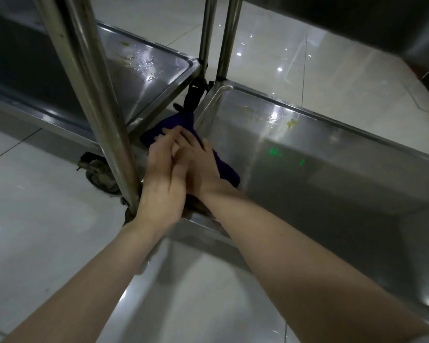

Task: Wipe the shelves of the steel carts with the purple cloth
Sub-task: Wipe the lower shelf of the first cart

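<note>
The purple cloth (183,125) lies at the near left corner of the right steel cart's bottom shelf (332,157). Both my hands lie on it, one over the other. My left hand (162,174) lies flat with straight fingers over my right hand (198,159), which presses the cloth down with fingers stretched forward. Much of the cloth is hidden under my hands. The left steel cart's bottom shelf (144,78) stands beside it, with water drops and yellowish stains on it.
An upright steel post (89,95) of the left cart rises just left of my hands. A caster wheel (99,174) sits on the glossy tiled floor (35,219). A yellow crumb (291,123) lies on the right shelf. Two more posts (218,38) stand behind.
</note>
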### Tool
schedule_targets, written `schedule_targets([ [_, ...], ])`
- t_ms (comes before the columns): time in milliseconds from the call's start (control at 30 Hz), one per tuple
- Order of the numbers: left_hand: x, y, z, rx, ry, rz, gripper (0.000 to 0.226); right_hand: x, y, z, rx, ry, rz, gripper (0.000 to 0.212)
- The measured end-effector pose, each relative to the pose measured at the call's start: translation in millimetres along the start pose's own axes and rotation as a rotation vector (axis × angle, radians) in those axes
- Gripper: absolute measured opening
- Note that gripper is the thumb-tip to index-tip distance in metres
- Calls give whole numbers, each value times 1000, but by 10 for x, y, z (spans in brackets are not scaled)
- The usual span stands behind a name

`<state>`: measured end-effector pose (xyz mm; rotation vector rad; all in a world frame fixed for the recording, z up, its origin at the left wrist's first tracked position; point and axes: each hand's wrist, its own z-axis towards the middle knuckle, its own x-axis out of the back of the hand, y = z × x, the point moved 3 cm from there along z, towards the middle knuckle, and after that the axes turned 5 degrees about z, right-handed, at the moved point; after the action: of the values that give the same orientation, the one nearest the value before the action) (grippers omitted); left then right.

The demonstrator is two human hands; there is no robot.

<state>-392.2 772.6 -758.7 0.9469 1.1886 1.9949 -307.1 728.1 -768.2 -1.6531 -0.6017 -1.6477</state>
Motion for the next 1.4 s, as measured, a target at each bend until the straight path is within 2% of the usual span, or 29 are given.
schedule_targets([
  [100, 30, -6, -34, 49, 39, -67, 54, -31, -92, -373, 64, 40, -49, 65],
  [233, 34, -5, -49, 37, 10, -53, 54, -42, 57, -479, 100, 15, 128, 55],
  [300, 42, -20, -18, 57, 9, -41, 54, 61, 345, -231, -27, 73, 122, 51],
  [400, 24, -19, -21, 64, -7, 7, 53, 177, 731, 53, -314, 98, 137, 50],
  [433, 6, -5, -20, 47, -20, 14, 53, 176, 764, 57, -341, 91, 134, 51],
  [500, -16, 5, -14, 9, -40, 12, 51, 147, 650, -93, -313, 60, 103, 52],
  [667, -46, -91, -14, -16, -34, 84, 50, 45, 81, -929, -27, 10, 177, 52],
  [733, -60, -113, -23, -9, -49, 143, 47, 124, 209, -1216, -58, -8, 194, 50],
  [833, -94, -81, -86, -71, -107, 311, 49, 334, 867, -1771, -344, 52, 95, 51],
  [933, -123, -69, -81, -95, -228, 380, 48, 559, 1614, -2667, -852, 161, 22, 53],
  [1000, -162, -77, -67, -135, -292, 541, 55, 667, 1855, -3093, -1181, 223, 69, 55],
  [1067, -253, -24, -85, -188, -280, 670, 57, 614, 1838, -3112, -1297, 218, 110, 57],
  [1133, -395, 72, -152, -205, -248, 663, 45, 466, 1527, -2812, -1103, 178, 119, 58],
  [1200, -601, 127, -242, -247, -235, 600, 40, 264, 1002, -2447, -739, 173, 114, 57],
  [1267, -839, 218, -325, -302, -269, 587, 41, 151, 596, -2249, -472, 134, 126, 54],
  [1333, -1043, 344, -367, -338, -314, 574, 43, 180, 610, -2289, -364, 106, 148, 51],
  [1400, -1192, 482, -458, -360, -357, 562, 42, 286, 921, -2566, -369, 110, 140, 51],
])
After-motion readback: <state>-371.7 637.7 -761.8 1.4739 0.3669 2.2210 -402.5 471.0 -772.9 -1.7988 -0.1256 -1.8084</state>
